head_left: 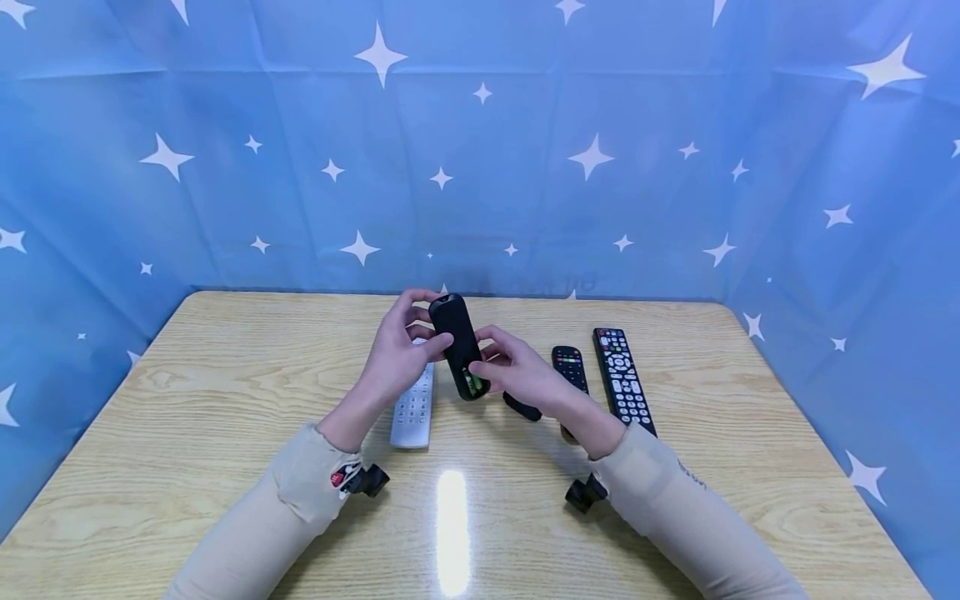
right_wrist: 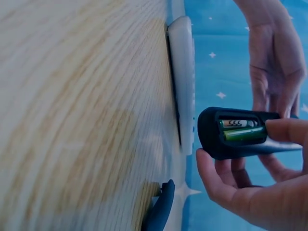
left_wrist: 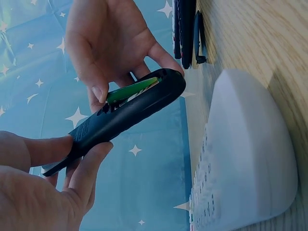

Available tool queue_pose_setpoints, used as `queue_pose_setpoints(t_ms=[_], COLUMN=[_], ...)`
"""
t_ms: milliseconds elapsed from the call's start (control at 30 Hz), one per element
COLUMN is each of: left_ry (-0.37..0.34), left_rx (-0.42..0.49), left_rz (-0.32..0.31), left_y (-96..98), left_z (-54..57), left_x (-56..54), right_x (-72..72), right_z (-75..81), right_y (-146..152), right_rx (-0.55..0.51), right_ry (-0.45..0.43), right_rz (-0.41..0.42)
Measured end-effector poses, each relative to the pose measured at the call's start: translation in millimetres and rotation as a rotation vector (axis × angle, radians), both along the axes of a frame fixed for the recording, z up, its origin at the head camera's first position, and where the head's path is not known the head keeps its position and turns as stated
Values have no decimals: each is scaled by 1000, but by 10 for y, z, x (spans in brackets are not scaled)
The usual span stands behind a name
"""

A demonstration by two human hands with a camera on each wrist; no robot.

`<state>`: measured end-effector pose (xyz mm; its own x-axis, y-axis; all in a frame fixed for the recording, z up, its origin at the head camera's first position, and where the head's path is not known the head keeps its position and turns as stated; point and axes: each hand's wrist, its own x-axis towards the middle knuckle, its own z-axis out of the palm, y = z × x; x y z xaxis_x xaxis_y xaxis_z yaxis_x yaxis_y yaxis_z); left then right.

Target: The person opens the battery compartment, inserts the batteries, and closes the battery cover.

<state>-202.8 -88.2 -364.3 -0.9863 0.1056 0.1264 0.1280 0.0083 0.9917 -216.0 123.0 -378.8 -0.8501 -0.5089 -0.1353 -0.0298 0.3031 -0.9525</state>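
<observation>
A black remote control (head_left: 454, 333) is held above the table, its back up and its battery compartment uncovered. My left hand (head_left: 397, 348) grips its far end between thumb and fingers. My right hand (head_left: 525, 375) holds the near end, fingers beneath and thumb at the compartment. Two batteries show there in the right wrist view: a green battery (right_wrist: 244, 133) by the thumb and another battery (right_wrist: 234, 123) with lettering beside it. From the left wrist, the green battery (left_wrist: 126, 91) appears tilted, one end raised out of the compartment. A small black cover (head_left: 522, 407) lies beneath my right hand.
A white remote (head_left: 411, 417) lies below my left hand. To the right, partly behind my right forearm, are a small black remote (head_left: 570, 367) and a longer black remote (head_left: 626, 379). Behind the wooden table (head_left: 262, 358) hangs a blue starred cloth (head_left: 510, 208).
</observation>
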Motion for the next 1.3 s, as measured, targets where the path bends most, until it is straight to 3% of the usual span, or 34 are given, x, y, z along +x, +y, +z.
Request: queue_pose_setpoints(t_ms=[1300], left_ry=[110], left_rx=[-85], left_rz=[16], left_y=[80], left_z=[-11], left_x=[36], right_x=[-30], right_z=[-20], right_y=[40], right_rx=[-55], right_ry=[-43], right_rz=[12])
